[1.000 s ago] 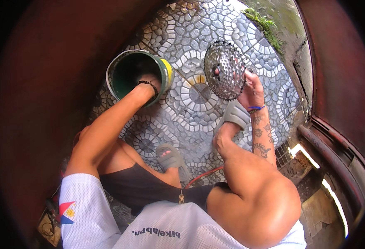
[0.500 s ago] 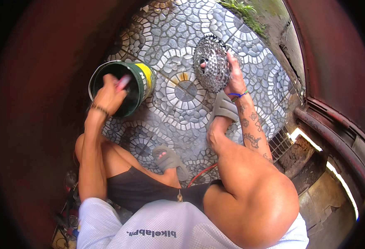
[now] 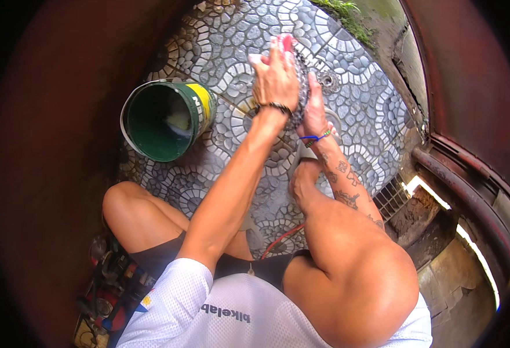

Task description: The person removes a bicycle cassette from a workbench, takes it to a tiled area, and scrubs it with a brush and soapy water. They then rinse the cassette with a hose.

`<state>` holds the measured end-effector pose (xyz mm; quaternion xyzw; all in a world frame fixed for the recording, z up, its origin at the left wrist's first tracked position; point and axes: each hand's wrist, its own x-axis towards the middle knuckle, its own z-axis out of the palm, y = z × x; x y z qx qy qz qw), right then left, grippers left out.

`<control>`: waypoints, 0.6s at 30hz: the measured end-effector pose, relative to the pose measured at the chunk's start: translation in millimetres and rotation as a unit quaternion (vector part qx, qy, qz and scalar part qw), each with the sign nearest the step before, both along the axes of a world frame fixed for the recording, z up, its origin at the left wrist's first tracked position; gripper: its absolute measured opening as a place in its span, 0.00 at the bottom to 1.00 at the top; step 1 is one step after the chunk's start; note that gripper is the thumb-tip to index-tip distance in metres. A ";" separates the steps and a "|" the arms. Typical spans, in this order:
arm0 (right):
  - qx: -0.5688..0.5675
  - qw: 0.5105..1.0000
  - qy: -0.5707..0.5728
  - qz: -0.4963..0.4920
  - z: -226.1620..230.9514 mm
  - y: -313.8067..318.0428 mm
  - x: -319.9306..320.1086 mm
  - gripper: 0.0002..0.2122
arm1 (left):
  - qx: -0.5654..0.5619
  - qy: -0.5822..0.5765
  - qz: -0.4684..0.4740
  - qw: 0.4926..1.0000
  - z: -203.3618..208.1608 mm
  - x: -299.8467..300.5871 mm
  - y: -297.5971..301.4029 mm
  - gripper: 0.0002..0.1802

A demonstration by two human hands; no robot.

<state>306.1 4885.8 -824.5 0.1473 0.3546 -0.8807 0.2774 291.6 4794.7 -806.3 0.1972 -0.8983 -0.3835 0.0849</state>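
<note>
A silver bicycle cassette (image 3: pixel 304 75) is held up above the paving, turned nearly edge-on. My right hand (image 3: pixel 314 110) grips it from its right side. Across its left face lies my left hand (image 3: pixel 275 81), closed round a small red thing (image 3: pixel 287 44) that shows only at the fingertips; its kind is mostly hidden. A small toothed metal cog (image 3: pixel 327 81) shows just right of my right hand, seemingly on the stones. To the left, a dark green bucket (image 3: pixel 200 124) with a yellow label lies tilted, its mouth toward me and some whitish liquid inside.
Patterned pebble paving (image 3: pixel 232 52) spreads under everything. My bent knees frame the work from below, with a sandalled foot under the cassette. A red metal frame (image 3: pixel 469 87) and a floor grate (image 3: pixel 391 200) border the right. An orange hose (image 3: pixel 281 240) runs near my shorts.
My left hand has come out of the bucket with the red thing and moved right onto the cassette. The cassette has turned from face-on to nearly edge-on in my right hand.
</note>
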 end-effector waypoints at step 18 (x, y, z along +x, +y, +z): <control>0.054 0.998 -0.021 0.003 -20.8 24.8 -0.2 0.29 | -0.042 -0.123 -0.036 0.991 48.0 55.5 34.5 0.34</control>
